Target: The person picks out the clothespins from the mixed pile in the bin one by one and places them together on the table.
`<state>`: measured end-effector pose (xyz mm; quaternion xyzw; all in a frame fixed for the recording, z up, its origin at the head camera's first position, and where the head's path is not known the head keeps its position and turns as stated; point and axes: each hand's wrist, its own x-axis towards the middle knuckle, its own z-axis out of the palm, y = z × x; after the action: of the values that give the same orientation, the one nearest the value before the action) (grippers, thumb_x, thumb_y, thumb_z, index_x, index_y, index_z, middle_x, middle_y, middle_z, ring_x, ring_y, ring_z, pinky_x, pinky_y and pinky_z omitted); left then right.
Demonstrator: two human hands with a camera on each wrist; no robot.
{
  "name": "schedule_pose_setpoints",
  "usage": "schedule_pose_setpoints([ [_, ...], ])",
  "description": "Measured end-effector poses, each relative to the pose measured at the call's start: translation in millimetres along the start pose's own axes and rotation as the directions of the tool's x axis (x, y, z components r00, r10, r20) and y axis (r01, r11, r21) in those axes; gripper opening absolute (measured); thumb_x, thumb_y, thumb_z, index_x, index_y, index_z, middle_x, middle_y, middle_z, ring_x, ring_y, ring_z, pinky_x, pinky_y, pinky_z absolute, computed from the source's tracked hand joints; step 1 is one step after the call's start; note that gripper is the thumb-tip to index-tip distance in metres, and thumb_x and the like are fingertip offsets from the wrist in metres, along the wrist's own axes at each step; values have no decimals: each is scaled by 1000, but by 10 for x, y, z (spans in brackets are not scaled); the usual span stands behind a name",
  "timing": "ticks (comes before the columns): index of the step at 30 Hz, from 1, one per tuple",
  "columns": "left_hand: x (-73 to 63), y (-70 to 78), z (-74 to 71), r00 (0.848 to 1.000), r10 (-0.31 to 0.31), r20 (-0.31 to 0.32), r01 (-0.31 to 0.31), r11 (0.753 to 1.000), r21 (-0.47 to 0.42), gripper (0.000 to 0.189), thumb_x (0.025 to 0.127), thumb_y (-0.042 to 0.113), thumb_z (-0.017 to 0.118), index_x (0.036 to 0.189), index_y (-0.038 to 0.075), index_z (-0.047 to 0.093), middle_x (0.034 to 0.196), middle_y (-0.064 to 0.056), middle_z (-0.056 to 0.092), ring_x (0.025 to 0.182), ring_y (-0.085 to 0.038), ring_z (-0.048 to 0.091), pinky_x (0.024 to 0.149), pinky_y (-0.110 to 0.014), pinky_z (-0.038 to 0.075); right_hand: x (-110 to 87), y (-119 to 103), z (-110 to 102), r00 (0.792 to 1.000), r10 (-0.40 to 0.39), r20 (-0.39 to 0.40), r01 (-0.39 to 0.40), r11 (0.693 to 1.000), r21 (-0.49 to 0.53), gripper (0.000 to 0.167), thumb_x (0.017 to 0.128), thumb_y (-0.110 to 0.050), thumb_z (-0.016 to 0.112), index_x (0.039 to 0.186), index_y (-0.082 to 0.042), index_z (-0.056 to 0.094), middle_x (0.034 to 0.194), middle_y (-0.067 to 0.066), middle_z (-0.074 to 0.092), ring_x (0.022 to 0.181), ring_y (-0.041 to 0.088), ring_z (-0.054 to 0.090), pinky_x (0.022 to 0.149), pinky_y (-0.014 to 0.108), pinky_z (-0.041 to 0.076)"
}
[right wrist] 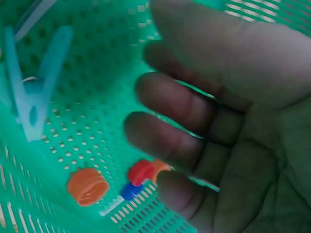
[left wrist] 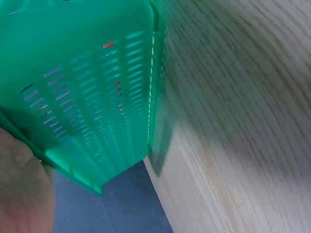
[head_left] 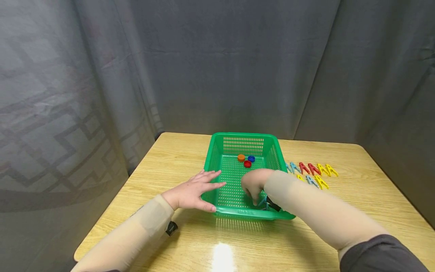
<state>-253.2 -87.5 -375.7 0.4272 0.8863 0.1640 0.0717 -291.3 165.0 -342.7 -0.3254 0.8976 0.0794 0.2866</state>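
A green plastic basket [head_left: 244,212] stands on the table. My left hand [head_left: 192,192] rests at its left front rim with the fingers spread. My right hand [head_left: 256,182] is down inside the basket, its fingers loosely bent with nothing between them in the right wrist view. Beside those fingertips lies a light blue clothespin [right wrist: 36,85], with part of another light clothespin [right wrist: 34,18] above it. An orange bottle cap [right wrist: 87,187], a red cap [right wrist: 141,172], a blue cap [right wrist: 131,191] and a second orange cap [right wrist: 160,169] lie on the basket floor.
Right of the basket, clothespins lie in two rows on the wooden table [head_left: 353,196], among them a red clothespin [head_left: 314,169], a yellow clothespin [head_left: 321,182] and a blue clothespin [head_left: 311,181]. Grey curtains [head_left: 238,75] hang behind the table and at both sides.
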Motion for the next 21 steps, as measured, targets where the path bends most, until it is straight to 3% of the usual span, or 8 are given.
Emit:
schedule_pose_setpoints([
  [3,0,-2,1,1000,0,1,0,1000,0,81,83,66,58,151,28,33,161,3,7,147,-20,3,117,-46,4,102,-53,43,991,73,116,-59,991,-121,14,73,-20,86,75,-15,73,77,-8,63,71,9,53,67,29,52],
  [6,8,-8,8,1000,-3,7,3,1000,5,82,83,66,58,151,29,32,161,5,6,147,-20,3,117,-44,3,187,-87,82,970,120,210,-68,968,-240,11,76,-19,83,77,-14,74,93,-4,65,84,11,56,77,31,54],
  [10,18,-18,14,1000,0,8,0,1000,13,82,83,66,58,151,29,31,161,5,4,148,-20,3,117,-43,2,254,-92,107,950,125,286,-23,941,-336,6,81,-18,79,81,-13,75,109,0,65,97,13,56,85,33,52],
  [16,17,-27,11,1000,-5,5,5,1000,12,81,83,65,59,151,29,32,161,7,4,147,-16,1,118,-42,2,248,-65,93,958,86,273,8,945,-326,9,84,-19,76,77,-14,75,92,-3,65,87,11,56,81,32,53],
  [21,14,-25,7,1000,-9,7,9,1000,12,81,83,65,59,151,30,32,161,7,4,147,-16,1,118,-42,2,199,-46,82,970,144,197,-102,972,-210,9,80,-15,79,83,-15,71,91,-4,62,82,13,53,77,33,53],
])
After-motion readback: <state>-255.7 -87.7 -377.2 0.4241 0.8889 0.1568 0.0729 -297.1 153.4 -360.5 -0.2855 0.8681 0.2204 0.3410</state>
